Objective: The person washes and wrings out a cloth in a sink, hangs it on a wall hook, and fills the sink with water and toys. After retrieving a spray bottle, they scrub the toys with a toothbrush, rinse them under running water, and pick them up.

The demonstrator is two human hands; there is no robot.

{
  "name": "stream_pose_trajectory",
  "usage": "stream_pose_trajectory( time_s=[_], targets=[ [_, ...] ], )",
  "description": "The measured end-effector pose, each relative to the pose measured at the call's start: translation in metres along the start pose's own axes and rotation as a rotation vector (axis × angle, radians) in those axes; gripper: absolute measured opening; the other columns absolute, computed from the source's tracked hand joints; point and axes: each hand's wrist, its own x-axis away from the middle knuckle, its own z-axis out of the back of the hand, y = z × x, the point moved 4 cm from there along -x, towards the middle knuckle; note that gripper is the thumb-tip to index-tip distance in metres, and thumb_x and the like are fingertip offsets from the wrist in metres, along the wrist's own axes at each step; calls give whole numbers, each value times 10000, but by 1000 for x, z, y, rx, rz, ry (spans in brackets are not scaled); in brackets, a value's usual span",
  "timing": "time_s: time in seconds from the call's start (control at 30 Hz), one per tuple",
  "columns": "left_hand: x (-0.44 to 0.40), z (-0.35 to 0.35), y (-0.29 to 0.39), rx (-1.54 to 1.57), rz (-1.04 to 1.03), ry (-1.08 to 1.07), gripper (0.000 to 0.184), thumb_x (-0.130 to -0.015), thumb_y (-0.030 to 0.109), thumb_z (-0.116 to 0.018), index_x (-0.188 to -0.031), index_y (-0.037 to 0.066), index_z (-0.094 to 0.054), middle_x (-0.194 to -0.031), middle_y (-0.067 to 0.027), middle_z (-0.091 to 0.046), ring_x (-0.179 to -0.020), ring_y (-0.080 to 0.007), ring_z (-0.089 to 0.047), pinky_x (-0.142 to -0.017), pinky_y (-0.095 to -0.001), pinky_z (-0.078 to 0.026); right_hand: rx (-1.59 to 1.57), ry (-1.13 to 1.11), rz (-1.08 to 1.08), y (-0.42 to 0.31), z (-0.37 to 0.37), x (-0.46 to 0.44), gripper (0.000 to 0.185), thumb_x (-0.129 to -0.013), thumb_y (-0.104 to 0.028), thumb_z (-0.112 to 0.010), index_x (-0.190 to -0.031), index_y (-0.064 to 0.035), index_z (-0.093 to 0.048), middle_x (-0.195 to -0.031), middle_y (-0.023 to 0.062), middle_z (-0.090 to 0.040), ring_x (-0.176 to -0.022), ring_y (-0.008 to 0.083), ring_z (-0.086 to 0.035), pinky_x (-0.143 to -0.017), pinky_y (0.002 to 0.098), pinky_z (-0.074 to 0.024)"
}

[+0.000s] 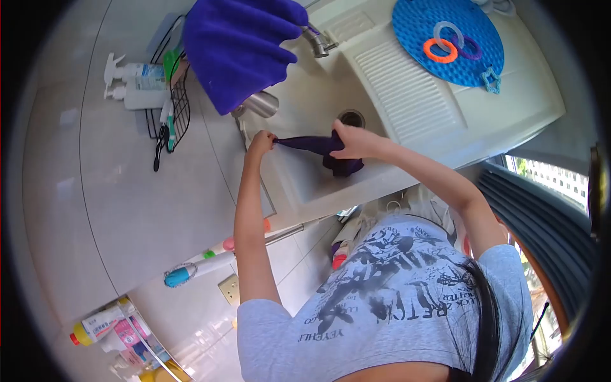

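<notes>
A dark purple cloth (309, 144) is stretched between my two hands over the sink (305, 184). My left hand (260, 141) is closed on its narrow, pulled-out end, near the sink's left wall. Closer to the drain (351, 118), my right hand (356, 141) grips the bunched part. A loose fold of the cloth hangs below that hand into the basin. The cloth's exact kind cannot be made out.
A bright purple towel (242, 51) drapes beside the metal faucet (316, 43). Pump bottles (145, 89) and brushes sit in a black wire rack (181, 114) at left. A blue round mat (445, 38) with colored rings lies right, beyond the ribbed washboard (401, 95).
</notes>
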Motion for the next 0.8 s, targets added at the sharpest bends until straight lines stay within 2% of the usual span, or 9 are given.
stream_pose_trajectory(
  time_s=[0.17,0.27,0.33,0.43,0.5,0.57,0.63,0.67,0.8],
  targets=[
    [99,10,31,130,42,-10,294,-885,272,-538,-872,-4,-639,-632,-31,-545,-557,-110,-475,-539,-254,-400,243,-121,98,25,28,-39,307,-823,-327,-584,-1008,-86,-632,-924,143,-627,-844,337,-602,-719,400,-464],
    [134,7,40,188,23,18,308,-878,291,-556,-843,-8,-622,-628,-18,-520,-566,-122,-458,-549,-245,-373,29,71,90,30,54,-60,257,-851,-279,-588,-950,-44,-624,-801,93,-602,-777,228,-581,-701,334,-436],
    [152,3,42,185,-54,34,312,-877,293,-564,-817,-10,-606,-634,-8,-506,-569,-131,-440,-553,-248,-363,-257,1,-10,26,57,-68,278,-849,-302,-588,-953,-46,-621,-823,53,-608,-781,164,-568,-711,286,-431],
    [172,13,54,154,-268,237,309,-882,292,-564,-805,-8,-579,-638,10,-485,-578,-118,-404,-547,-258,-352,-644,-84,-46,18,46,-81,241,-846,-268,-587,-945,-49,-609,-827,0,-573,-791,92,-515,-725,232,-410],
    [181,20,64,364,-490,536,329,-895,291,-547,-763,-9,-522,-609,0,-421,-580,-119,-361,-547,-266,-330,-823,-107,-36,12,39,-90,195,-841,-223,-582,-939,-56,-602,-826,-17,-549,-801,72,-492,-736,218,-401],
    [191,28,59,507,-477,657,350,-907,287,-530,-731,-9,-469,-596,-5,-372,-582,-121,-324,-545,-268,-314,-933,-97,-35,8,35,-98,155,-834,-179,-571,-938,-67,-599,-829,-18,-539,-813,73,-492,-750,221,-402],
    [200,37,46,586,-232,585,367,-919,280,-511,-708,-7,-421,-597,-6,-339,-584,-123,-293,-541,-263,-302,-913,-126,1,-9,26,-104,210,-819,-201,-572,-965,-52,-596,-879,18,-561,-857,97,-508,-776,239,-406],
    [202,39,44,590,-213,608,366,-921,281,-508,-711,-6,-419,-599,-11,-329,-584,-124,-290,-541,-263,-300,-904,-138,19,-18,21,-108,237,-812,-212,-572,-978,-44,-595,-903,36,-572,-879,109,-516,-789,247,-408],
    [208,50,50,531,-164,704,353,-927,280,-495,-734,-11,-436,-600,-36,-328,-580,-125,-303,-542,-269,-308,-197,-251,97,-46,8,-128,445,-794,-362,-600,-1071,-15,-573,-1015,103,-587,-960,174,-540,-829,281,-415]
  ],
)
